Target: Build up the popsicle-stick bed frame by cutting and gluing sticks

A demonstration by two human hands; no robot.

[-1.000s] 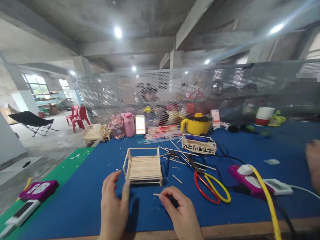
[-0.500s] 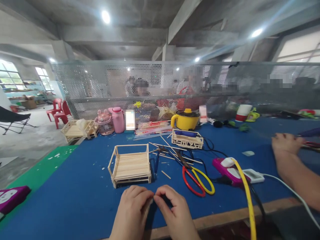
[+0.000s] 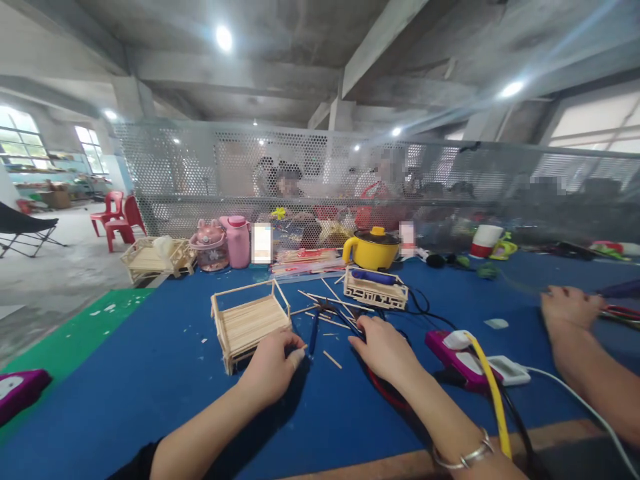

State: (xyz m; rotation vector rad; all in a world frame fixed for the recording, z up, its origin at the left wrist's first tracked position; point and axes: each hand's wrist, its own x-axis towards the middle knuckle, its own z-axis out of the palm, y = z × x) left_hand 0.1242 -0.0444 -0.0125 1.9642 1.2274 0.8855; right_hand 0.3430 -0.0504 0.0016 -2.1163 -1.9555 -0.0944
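Observation:
My left hand (image 3: 274,365) is closed in a pinch at the right front corner of a small bed-like frame of wooden sticks (image 3: 250,323). A tiny pale tip shows at its fingertips, too small to name. To the right, my right hand (image 3: 384,350) reaches over the scissors, thumb and forefinger apart, covering most of them; a red handle (image 3: 387,390) shows below the wrist. Just beyond its fingers lie loose thin wooden sticks (image 3: 336,313). One short stick piece (image 3: 333,359) rests on the blue table between my hands.
Behind the sticks, a second stick model (image 3: 375,293) bears a blue-handled tool (image 3: 374,277) with a black cord. A yellow pot (image 3: 375,250) and pink bottle (image 3: 237,243) stand farther back. On the right are a purple power strip (image 3: 457,357), yellow cable (image 3: 493,393) and another person's hand (image 3: 573,307).
My hands, together at the table's front before, have parted and moved forward. The left is now at the stick frame, which has turned slightly; the right is over the scissors.

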